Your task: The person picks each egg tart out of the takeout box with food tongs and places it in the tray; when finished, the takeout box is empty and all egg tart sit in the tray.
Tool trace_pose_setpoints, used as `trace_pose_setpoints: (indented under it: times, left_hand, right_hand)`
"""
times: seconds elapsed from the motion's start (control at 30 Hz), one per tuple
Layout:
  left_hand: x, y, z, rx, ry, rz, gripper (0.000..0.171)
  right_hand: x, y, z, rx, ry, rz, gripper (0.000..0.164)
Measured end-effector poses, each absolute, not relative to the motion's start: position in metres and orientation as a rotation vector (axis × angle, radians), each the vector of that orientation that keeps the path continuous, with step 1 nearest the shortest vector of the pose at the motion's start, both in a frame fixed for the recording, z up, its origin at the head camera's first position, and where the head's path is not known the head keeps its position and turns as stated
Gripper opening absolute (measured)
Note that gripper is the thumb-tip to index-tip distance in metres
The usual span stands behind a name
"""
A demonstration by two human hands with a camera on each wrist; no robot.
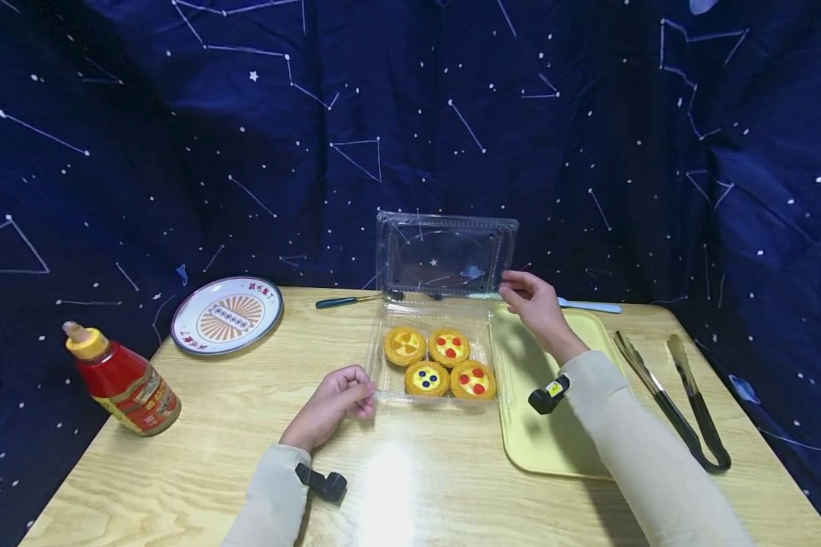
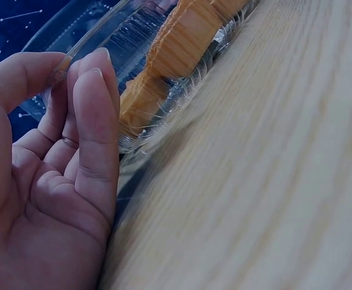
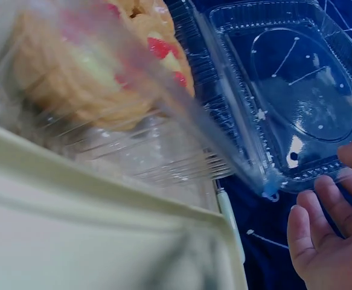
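A clear plastic clamshell box (image 1: 376,380) stands on the table with its lid (image 1: 445,254) raised at the back. Inside its base sit several fruit tarts (image 1: 427,377), topped with red, blue or orange-yellow pieces. At the front left corner, my left hand (image 1: 335,403) pinches the box's rim between thumb and fingers, which the left wrist view shows close up. My right hand (image 1: 537,311) holds the lid's right edge, with the thumb and index finger at the plastic; the other fingers (image 3: 305,226) are loosely bent beside it.
A yellow tray (image 1: 547,448) lies right of the box, partly under the right forearm. Black-handled tongs (image 1: 677,418) rest farther right. A patterned plate (image 1: 208,304) and a red squeeze bottle (image 1: 133,387) stand left. Behind are a dark-handled utensil (image 1: 338,302) and a pale blue handle (image 1: 591,306).
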State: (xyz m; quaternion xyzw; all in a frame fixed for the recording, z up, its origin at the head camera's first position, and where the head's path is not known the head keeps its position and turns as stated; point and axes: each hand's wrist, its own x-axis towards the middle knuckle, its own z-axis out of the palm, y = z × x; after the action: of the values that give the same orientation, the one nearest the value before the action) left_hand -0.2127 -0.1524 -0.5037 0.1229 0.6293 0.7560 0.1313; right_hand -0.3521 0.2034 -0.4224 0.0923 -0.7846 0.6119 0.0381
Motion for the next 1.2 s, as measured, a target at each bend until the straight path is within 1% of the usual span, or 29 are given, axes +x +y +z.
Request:
trace_pose_setpoints:
  times: [0.53,0.8,1.2]
  left_hand:
    - [-0.213,-0.149,-0.506,0.370,1.827,2.196,0.011]
    - [-0.214,-0.153,-0.506,0.352,1.855,2.189,0.010]
    - [-0.213,-0.153,-0.504,0.372,1.840,2.189,0.013]
  right_hand:
    - [-0.349,0.205,-0.445,0.249,-2.550,1.833,0.046]
    - [-0.348,0.202,-0.454,0.271,-2.598,1.763,0.044]
    - [-0.346,0.202,-0.457,0.242,-2.681,1.728,0.041]
